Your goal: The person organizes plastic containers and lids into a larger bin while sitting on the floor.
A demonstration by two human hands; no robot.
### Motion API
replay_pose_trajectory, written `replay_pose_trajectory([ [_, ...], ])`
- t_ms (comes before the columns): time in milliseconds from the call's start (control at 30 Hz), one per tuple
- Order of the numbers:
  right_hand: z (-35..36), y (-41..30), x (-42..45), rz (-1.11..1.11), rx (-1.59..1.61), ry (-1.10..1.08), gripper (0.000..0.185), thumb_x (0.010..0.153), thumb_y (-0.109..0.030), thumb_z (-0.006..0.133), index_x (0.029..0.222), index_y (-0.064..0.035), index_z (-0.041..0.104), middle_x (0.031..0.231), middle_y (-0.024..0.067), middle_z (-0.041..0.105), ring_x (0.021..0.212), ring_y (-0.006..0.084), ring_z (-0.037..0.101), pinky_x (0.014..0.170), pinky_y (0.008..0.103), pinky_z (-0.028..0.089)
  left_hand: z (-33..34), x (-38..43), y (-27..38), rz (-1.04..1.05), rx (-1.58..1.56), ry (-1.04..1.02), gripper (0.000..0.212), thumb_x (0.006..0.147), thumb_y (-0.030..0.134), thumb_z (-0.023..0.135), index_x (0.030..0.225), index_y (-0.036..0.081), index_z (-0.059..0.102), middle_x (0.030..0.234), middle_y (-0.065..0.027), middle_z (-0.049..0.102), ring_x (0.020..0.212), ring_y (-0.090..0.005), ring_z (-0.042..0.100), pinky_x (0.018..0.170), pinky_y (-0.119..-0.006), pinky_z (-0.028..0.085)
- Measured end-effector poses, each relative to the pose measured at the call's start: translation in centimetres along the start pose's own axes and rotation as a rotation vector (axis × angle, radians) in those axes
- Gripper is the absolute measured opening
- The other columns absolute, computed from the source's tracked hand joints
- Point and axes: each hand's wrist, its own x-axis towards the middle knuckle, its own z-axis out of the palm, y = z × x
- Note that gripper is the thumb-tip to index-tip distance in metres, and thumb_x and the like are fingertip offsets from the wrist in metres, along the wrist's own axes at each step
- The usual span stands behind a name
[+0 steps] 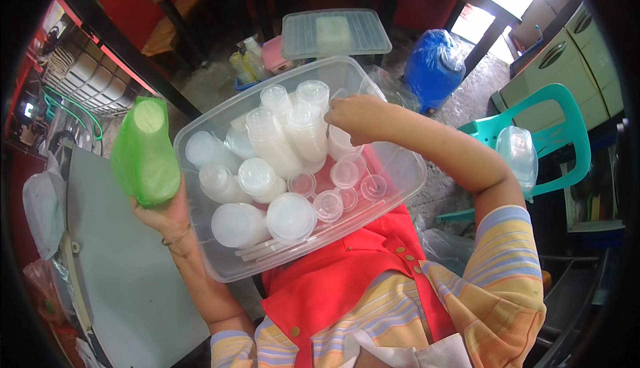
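Note:
A clear plastic storage bin (pixel 210 263) is tilted in front of my body. Inside it are several stacks of translucent plastic cups and lids (pixel 305 123), some standing and some lying. Small clear sauce cups (pixel 329 206) lie loose on its reddish-looking floor. Beside the bin's left wall, my left hand (pixel 162 210) grips a green plastic bag (pixel 145 158) from below; a pale cylindrical stack shows through it. My right hand (pixel 357 118) reaches over the far right part of the bin with curled fingers, touching or close to a cup stack (pixel 342 140). Its fingertips are partly hidden.
A grey panel or tabletop (pixel 130 268) lies to the left. Beyond the bin are a lidded clear container (pixel 335 33), a pink box (pixel 276 55) and a blue water jug (pixel 432 70). At the right, a teal plastic chair (pixel 575 133) holds clear food containers (pixel 517 160).

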Motion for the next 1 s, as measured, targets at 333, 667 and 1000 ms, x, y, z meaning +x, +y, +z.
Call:
replay_pose_trajectory([
  [333, 2.1, 1.2, 0.8, -0.079, 0.184, -0.037, 0.056, 0.056, 0.001, 0.072, 0.109, -0.0041, 0.057, 0.106, 0.0149, 0.056, 0.100, 0.0332, 0.055, 0.083, 0.0397, 0.046, -1.1, 0.7, 0.6, -0.050, -0.034, -0.029, 0.043, 0.082, 0.027, 0.048, 0.118, 0.005, 0.052, 0.124, -0.0130, 0.051, 0.115, -0.0293, 0.046, 0.095, -0.051, 0.032],
  [667, 2.7, 2.1, 0.3, -0.144, 0.319, 0.016, 0.051, 0.057, 0.000, 0.072, 0.105, -0.0036, 0.054, 0.105, 0.0148, 0.057, 0.102, 0.0330, 0.054, 0.085, 0.0410, 0.045, -0.2, 0.4, -0.1, -0.040, -0.028, -0.011, 0.044, 0.081, 0.027, 0.048, 0.118, 0.005, 0.051, 0.122, -0.0131, 0.051, 0.114, -0.0296, 0.047, 0.093, -0.050, 0.035],
  [1000, -2.5, 3.0, -3.0, -0.162, 0.368, 0.254, 0.054, 0.063, -0.007, 0.068, 0.115, -0.0044, 0.056, 0.114, 0.0167, 0.051, 0.106, 0.0330, 0.050, 0.091, 0.0386, 0.042, -1.2, 0.6, 0.6, -0.060, -0.062, 0.001, 0.042, 0.080, 0.026, 0.049, 0.117, 0.007, 0.053, 0.123, -0.0120, 0.051, 0.114, -0.0295, 0.047, 0.093, -0.051, 0.034],
])
